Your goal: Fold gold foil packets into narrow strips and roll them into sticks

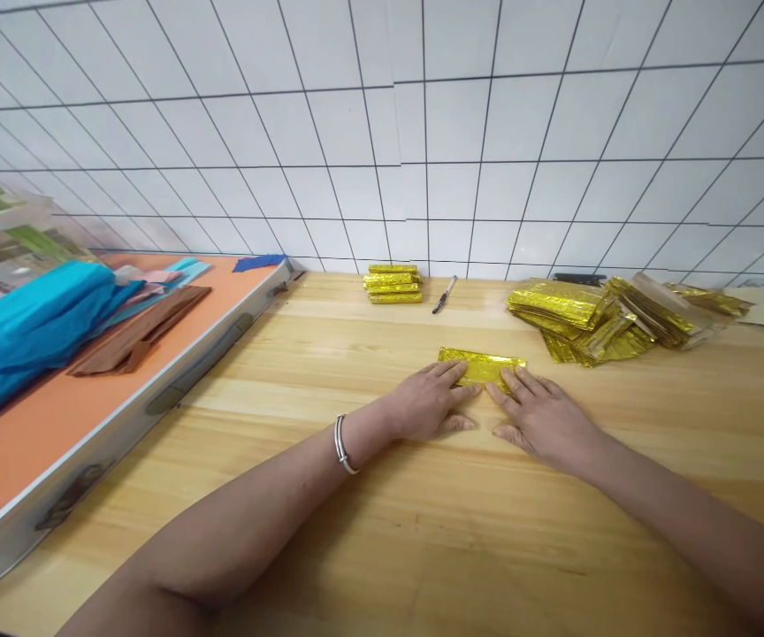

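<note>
A flat strip of shiny gold foil paper [481,367] lies on the wooden table [369,513], its far long edge raised in a narrow fold. My left hand [430,400] rests with outstretched fingers on the strip's left end. On its right end lie the fingers of my right hand [541,414], also stretched out, with the thumb apart on the table. Both hands press on the paper from above and grip nothing. Beyond them, near the wall, several rolled gold foil pieces [393,285] are stacked, with a pen [445,295] beside them.
Loose stacks of gold foil sheets [561,310] spread at the back right. Along the left runs a raised orange surface [176,354] with a metal-edged side, bearing blue fabric [37,327] and a brown folded strip [143,332]. A white tiled wall [382,133] closes off the back.
</note>
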{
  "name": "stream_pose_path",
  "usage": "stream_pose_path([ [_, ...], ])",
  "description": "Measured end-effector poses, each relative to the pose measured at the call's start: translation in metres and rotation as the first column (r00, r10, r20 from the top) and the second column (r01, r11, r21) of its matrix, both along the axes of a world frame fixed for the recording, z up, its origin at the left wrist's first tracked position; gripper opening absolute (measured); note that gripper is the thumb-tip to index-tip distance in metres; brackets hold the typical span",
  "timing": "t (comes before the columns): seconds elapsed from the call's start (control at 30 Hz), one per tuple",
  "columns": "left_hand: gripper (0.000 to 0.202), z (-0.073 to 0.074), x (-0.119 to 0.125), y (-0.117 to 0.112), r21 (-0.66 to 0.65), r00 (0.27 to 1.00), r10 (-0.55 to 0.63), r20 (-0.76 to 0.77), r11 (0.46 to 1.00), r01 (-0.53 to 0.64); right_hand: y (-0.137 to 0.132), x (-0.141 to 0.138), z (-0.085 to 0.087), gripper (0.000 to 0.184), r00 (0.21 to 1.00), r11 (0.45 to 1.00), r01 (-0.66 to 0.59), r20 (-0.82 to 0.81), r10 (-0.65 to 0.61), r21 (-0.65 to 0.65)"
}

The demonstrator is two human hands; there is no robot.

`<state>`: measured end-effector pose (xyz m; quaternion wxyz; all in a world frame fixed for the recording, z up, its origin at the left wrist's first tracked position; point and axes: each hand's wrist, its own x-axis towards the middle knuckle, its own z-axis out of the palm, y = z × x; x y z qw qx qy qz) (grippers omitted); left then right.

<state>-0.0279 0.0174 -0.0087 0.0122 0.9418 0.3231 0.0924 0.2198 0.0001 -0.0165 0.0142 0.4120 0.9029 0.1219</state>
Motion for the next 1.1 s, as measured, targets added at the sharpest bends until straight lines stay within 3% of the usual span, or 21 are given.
stream_pose_path([
  [0.47,0.056,0.000,-0.032,-0.007,-0.099,0.998,0.065,-0.018,0.993,-0.066,-0.007,0.036,-0.011,0.054,0.998,0.999,-0.015,-0.062,0.018,0.053],
  [0.9,0.033,-0.009,-0.038,-0.007,-0.051,0.982,0.152,0.111,0.988,-0.147,-0.016,0.047,-0.015,0.056,0.995,0.997,0.076,-0.069,-0.075,0.010],
  [1.1,0.033,-0.008,-0.037,-0.009,-0.006,0.979,0.155,0.136,0.988,-0.155,-0.020,0.048,-0.013,0.056,0.989,0.995,0.096,-0.113,-0.097,-0.018],
])
